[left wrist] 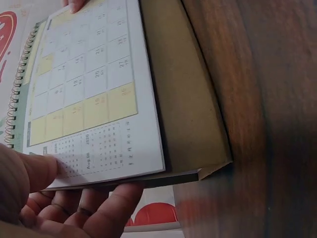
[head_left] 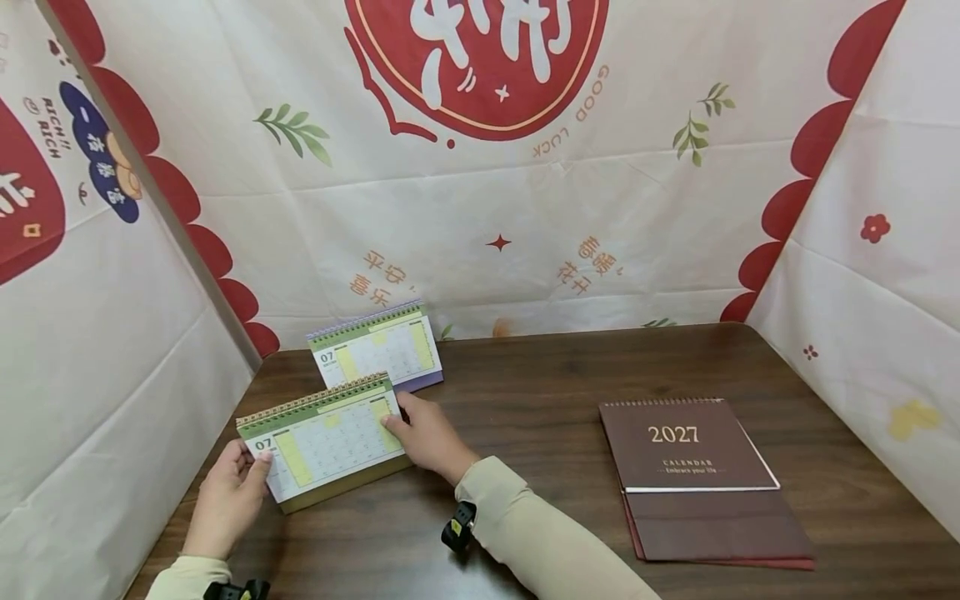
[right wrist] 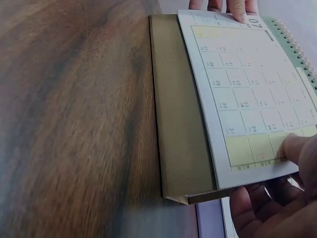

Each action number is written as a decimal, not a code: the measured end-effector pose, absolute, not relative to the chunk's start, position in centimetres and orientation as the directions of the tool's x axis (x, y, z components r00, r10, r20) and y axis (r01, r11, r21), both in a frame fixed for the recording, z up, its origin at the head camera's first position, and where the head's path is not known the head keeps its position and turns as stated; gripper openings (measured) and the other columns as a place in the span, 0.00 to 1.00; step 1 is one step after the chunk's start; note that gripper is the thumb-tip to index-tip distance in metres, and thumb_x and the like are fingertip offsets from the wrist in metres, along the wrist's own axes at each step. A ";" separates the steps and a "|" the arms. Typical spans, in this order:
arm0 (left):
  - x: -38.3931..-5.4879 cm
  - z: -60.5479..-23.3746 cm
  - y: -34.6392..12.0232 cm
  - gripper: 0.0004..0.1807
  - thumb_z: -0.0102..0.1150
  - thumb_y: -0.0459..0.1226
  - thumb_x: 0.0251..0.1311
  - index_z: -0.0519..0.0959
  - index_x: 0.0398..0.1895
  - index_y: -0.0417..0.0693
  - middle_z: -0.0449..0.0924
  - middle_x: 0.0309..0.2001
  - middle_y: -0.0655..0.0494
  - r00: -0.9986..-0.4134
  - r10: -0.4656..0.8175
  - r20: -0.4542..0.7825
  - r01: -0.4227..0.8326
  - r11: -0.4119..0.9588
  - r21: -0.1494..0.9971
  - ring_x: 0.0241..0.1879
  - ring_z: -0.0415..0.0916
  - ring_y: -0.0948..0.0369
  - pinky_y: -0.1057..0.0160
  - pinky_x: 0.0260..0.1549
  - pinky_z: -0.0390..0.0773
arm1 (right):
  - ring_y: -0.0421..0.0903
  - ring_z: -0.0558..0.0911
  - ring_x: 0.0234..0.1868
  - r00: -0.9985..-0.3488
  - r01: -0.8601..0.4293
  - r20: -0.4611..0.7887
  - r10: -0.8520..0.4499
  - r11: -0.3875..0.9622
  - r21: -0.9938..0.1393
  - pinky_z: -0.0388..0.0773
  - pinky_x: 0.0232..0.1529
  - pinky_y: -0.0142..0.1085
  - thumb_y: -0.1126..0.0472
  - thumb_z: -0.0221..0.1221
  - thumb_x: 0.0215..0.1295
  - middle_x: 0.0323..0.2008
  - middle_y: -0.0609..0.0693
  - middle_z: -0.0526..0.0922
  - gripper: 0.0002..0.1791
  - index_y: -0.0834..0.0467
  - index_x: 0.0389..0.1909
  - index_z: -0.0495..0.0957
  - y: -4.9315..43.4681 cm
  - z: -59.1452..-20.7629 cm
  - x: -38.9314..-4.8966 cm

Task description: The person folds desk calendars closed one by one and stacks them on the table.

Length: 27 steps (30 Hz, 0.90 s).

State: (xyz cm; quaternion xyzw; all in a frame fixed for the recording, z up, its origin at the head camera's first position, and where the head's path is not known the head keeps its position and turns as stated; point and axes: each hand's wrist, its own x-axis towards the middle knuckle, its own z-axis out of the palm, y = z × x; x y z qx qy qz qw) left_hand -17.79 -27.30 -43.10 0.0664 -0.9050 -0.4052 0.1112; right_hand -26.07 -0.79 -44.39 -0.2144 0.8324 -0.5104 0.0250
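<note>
Both hands hold a spiral-bound desk calendar (head_left: pixel 330 442) with a gold-brown base, its page headed 07. At its left end the left hand (head_left: pixel 227 496) grips it, thumb on the page and fingers behind, as the left wrist view shows. My right hand (head_left: pixel 431 435) grips the right end the same way, its thumb (right wrist: pixel 296 148) on the yellow column. Just behind stands a second desk calendar (head_left: pixel 384 350) with a purple base, its lower left part hidden by the held one.
A brown calendar (head_left: pixel 690 446) marked 2027 lies at the right of the dark wooden table (head_left: pixel 517 392). Printed white cloth (head_left: pixel 465 200) hangs behind the table and at both sides. Each wrist wears a small black camera (head_left: pixel 459 527).
</note>
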 end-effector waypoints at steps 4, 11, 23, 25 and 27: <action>-17.9 -43.5 -27.4 0.14 0.46 0.36 0.76 0.66 0.53 0.31 0.79 0.42 0.36 -0.966 -0.197 0.167 -0.008 0.670 0.743 0.33 0.75 0.62 0.68 0.27 0.77 | 0.41 0.68 0.21 -0.910 -0.336 0.175 -0.375 0.423 -0.841 0.66 0.23 0.33 0.53 0.55 0.75 0.24 0.44 0.74 0.05 0.49 0.39 0.74 -1.0 -44.7 -26.1; -18.0 -43.5 -27.3 0.14 0.46 0.34 0.76 0.65 0.55 0.30 0.77 0.44 0.35 -0.965 -0.210 0.158 -0.017 0.650 0.760 0.35 0.76 0.61 0.68 0.28 0.78 | 0.40 0.66 0.21 -0.907 -0.362 0.189 -0.375 0.471 -0.804 0.65 0.24 0.32 0.52 0.55 0.74 0.23 0.45 0.71 0.07 0.50 0.37 0.72 -1.0 -44.7 -26.3; -18.2 -43.3 -27.1 0.16 0.44 0.35 0.76 0.64 0.57 0.30 0.76 0.42 0.37 -0.965 -0.226 0.134 -0.051 0.663 0.747 0.35 0.74 0.57 0.67 0.28 0.76 | 0.39 0.69 0.23 -0.911 -0.357 0.187 -0.369 0.474 -0.805 0.68 0.26 0.33 0.52 0.54 0.75 0.26 0.43 0.75 0.07 0.50 0.39 0.72 -0.9 -44.8 -26.1; -18.4 -43.3 -27.2 0.16 0.44 0.35 0.76 0.64 0.57 0.30 0.76 0.42 0.38 -0.965 -0.226 0.130 -0.054 0.660 0.749 0.34 0.74 0.57 0.67 0.28 0.76 | 0.39 0.70 0.24 -0.913 -0.350 0.180 -0.367 0.476 -0.807 0.69 0.27 0.33 0.52 0.54 0.75 0.27 0.42 0.75 0.07 0.50 0.40 0.72 -0.9 -44.8 -26.0; -18.5 -43.3 -27.3 0.17 0.44 0.35 0.76 0.63 0.58 0.30 0.75 0.43 0.37 -0.967 -0.227 0.116 -0.062 0.650 0.757 0.35 0.73 0.57 0.67 0.28 0.75 | 0.39 0.71 0.25 -0.913 -0.348 0.176 -0.368 0.476 -0.808 0.70 0.28 0.33 0.52 0.54 0.75 0.28 0.41 0.76 0.06 0.50 0.42 0.72 -1.0 -44.8 -25.9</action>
